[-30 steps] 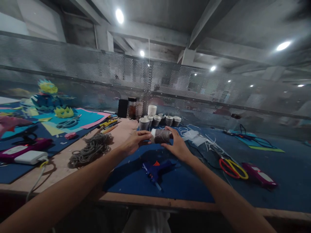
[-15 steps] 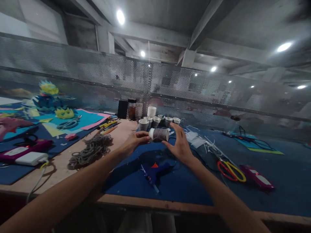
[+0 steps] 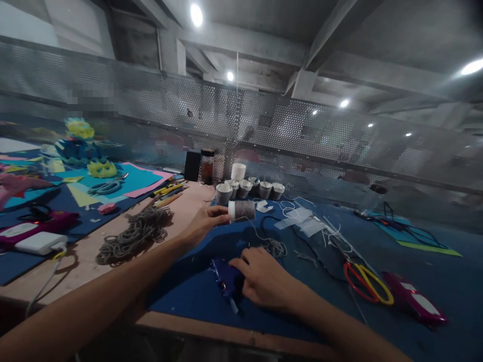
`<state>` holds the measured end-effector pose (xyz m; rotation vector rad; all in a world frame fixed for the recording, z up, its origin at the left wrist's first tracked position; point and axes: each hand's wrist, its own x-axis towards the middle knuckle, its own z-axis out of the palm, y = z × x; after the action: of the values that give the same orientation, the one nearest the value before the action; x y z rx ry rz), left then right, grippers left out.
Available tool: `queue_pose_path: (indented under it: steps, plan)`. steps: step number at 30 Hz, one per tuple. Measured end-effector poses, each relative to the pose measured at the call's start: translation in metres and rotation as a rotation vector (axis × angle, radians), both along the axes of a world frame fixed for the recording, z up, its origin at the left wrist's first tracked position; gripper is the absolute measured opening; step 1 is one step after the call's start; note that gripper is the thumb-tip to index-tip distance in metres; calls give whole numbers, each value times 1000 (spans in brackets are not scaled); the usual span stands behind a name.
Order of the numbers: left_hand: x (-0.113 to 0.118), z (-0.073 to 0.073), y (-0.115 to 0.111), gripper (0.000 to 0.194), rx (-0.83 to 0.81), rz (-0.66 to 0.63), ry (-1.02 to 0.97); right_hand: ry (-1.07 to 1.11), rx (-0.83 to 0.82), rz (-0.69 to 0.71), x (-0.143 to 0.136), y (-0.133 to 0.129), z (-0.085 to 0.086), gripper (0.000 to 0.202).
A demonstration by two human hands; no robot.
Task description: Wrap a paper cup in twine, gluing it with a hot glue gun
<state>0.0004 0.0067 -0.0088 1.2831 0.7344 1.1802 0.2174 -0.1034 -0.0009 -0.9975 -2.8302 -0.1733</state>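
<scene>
My left hand (image 3: pixel 211 221) pinches a small paper cup (image 3: pixel 243 210) at its white rim end. The cup lies sideways in the air, its side wound with grey yarn. From it a loose strand runs down to a small tangle of yarn (image 3: pixel 275 247) on the blue mat. My right hand (image 3: pixel 264 276) is closed over the handle of a dark blue glue gun (image 3: pixel 224 281) lying on the mat; the handle and some fingertips are hidden beneath the hand. A glue stick pokes out of the gun toward the table's front edge.
Several yarn-wrapped cups (image 3: pixel 245 189) stand at the back. A grey yarn bundle (image 3: pixel 136 234) lies left. Scissors with red and yellow handles (image 3: pixel 364 281) and a purple device (image 3: pixel 415 296) lie right. Behind stands a perforated metal screen (image 3: pixel 294 130). Coloured paper (image 3: pixel 141 176) covers the far left.
My right hand has left the cup and come down onto the glue gun. The left hand still holds the cup, and the view has shifted slightly.
</scene>
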Motion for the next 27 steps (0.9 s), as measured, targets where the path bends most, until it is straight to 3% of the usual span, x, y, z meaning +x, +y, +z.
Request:
queue_pose_path:
  steps: [3, 6, 9, 12, 19, 27]
  plan:
    - [-1, -1, 1, 32, 16, 34, 26, 162, -101, 1, 10, 3, -1, 35]
    - [-3, 0, 1, 33, 32, 59, 50, 517, -200, -55, 19, 6, -1, 29]
    - [-2, 0, -1, 31, 70, 78, 71, 888, -294, -255, 22, 14, 1, 22]
    - [3, 0, -6, 28, 84, 77, 98, 1083, -432, -419, 20, 25, 5, 32]
    - [19, 3, -10, 28, 39, 81, 103, 1141, -192, -477, 11, 45, 8, 34]
    - [21, -4, -8, 26, 101, 197, 178, 995, -202, -502, 11, 52, -9, 33]
